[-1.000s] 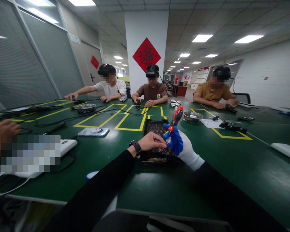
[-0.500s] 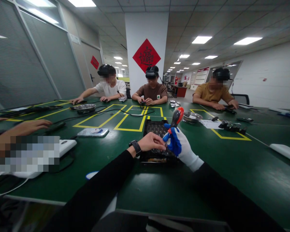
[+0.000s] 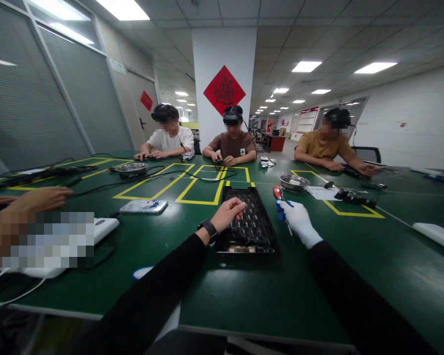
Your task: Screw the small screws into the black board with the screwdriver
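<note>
My right hand (image 3: pixel 298 219), in a white glove with blue-coated fingers, is closed round a screwdriver (image 3: pixel 278 193). Its red and black handle points away from me and the thin shaft shows below the fingers. That hand hovers just right of a black rectangular open case (image 3: pixel 261 224), which has rows of small shiny bits inside and a light strip along its near end. Over the case's left side is my bare left hand (image 3: pixel 227 215), a dark watch on its wrist. Its fingers are curled together; whatever they pinch, if anything, is too small to make out.
A phone (image 3: pixel 144 206) lies left of the case. Metal bowls (image 3: pixel 294 182) stand farther back, near black parts (image 3: pixel 355 197) and paper. At left, a co-worker's hand (image 3: pixel 50 203) reaches past a white device (image 3: pixel 105 228). Three people sit across the green table (image 3: pixel 214 296).
My right hand has moved right and away from the case, tipping the screwdriver from upright to low. My left hand stays over the case, apart from the right one now.
</note>
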`<state>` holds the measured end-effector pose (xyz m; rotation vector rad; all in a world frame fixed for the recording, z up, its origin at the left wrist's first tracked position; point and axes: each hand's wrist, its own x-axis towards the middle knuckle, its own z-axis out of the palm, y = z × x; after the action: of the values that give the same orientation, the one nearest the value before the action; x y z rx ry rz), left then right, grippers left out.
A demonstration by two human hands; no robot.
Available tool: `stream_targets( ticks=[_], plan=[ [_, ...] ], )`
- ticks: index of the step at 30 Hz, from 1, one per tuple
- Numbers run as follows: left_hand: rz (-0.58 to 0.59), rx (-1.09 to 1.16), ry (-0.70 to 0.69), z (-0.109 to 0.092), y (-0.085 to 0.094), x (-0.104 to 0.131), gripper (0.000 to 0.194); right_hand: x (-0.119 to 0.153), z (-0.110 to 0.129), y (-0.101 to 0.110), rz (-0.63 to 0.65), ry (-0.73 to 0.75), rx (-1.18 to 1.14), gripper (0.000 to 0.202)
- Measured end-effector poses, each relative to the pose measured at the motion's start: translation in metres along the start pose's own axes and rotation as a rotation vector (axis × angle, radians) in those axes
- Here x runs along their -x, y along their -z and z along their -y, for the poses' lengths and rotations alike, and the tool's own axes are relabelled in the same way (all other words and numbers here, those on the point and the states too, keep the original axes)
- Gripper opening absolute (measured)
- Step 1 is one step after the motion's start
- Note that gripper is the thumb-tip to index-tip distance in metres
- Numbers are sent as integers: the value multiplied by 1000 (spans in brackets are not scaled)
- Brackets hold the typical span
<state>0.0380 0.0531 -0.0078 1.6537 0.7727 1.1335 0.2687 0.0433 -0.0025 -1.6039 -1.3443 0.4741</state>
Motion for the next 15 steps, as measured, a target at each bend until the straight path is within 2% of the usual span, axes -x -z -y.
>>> stream_targets(
  ticks=[2, 4, 10, 15],
  plan=[
    [-36, -26, -16, 2, 0, -1, 30, -3, -8, -3, 105, 17, 309, 39],
    [-49, -77, -39, 3, 0, -1, 29, -3, -13, -8, 161, 23, 456, 40],
    [-20, -476, -132, 9, 6, 1, 22, -6, -16, -10, 189, -7, 551, 46],
    [58, -704, -104, 13, 10, 2, 18, -6, -12, -9, 249, 3, 698, 51]
  ],
)
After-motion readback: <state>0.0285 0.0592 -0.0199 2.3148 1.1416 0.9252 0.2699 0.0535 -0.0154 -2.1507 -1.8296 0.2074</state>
